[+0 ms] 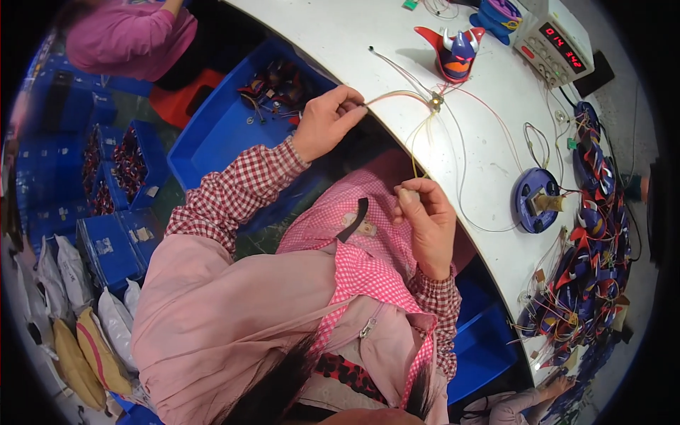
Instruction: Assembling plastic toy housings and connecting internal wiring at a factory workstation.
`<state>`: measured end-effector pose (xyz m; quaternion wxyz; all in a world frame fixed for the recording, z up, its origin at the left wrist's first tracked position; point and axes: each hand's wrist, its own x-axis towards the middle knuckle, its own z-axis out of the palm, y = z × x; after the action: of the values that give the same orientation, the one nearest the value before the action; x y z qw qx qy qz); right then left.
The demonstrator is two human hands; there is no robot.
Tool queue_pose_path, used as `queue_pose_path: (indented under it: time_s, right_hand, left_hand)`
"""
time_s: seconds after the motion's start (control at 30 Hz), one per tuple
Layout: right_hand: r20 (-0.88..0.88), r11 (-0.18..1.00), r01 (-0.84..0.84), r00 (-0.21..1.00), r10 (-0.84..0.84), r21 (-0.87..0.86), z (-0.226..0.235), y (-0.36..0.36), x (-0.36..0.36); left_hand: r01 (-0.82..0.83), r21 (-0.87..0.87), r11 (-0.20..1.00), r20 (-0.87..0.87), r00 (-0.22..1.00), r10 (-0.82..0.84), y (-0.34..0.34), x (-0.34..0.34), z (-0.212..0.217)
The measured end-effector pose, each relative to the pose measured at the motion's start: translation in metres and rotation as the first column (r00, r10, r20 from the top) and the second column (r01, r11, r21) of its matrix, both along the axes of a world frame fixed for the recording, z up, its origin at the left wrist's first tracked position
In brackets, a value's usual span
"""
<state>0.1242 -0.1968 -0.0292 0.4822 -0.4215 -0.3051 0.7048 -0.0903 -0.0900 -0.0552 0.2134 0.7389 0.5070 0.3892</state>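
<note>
Left hand (pixel 324 122) pinches one end of a thin wire bundle (pixel 414 117) at the white table (pixel 368 28) edge. Right hand (pixel 428 219), fingers closed, grips the yellow strand's lower end over the lap. Bundle's joint lies on the table between them, below a horned toy head (pixel 453 51).

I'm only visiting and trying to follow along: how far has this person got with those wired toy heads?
Done, it seems: a heap of red-and-blue horned toy heads with wires lies on the white table's right side. In hand: the left hand and right hand pinch the thin yellow and white wire bundle. Possibly left: one horned head stands apart; loose parts fill the blue bin.
</note>
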Motion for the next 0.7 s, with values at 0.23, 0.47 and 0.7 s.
queue_pose_path:
  time_s: [0.23,0.47,0.7]
  right_hand:
    - [0.52,0.915,-0.078,0.841,-0.152,0.395,-0.002,0.021,-0.013]
    - [0.601,0.765,-0.073,0.668,-0.439,0.64,-0.012,0.038,-0.033]
    - [0.616,0.708,-0.107,0.595,-0.517,0.698,-0.016,0.04,-0.035]
  left_hand:
    - [0.424,-0.625,0.655,0.675,0.715,0.182,-0.014,0.009,0.024]
    - [0.44,-0.589,0.678,0.702,0.694,0.16,-0.025,0.026,0.025]
    - [0.424,-0.586,0.69,0.698,0.698,0.164,-0.03,0.029,0.015]
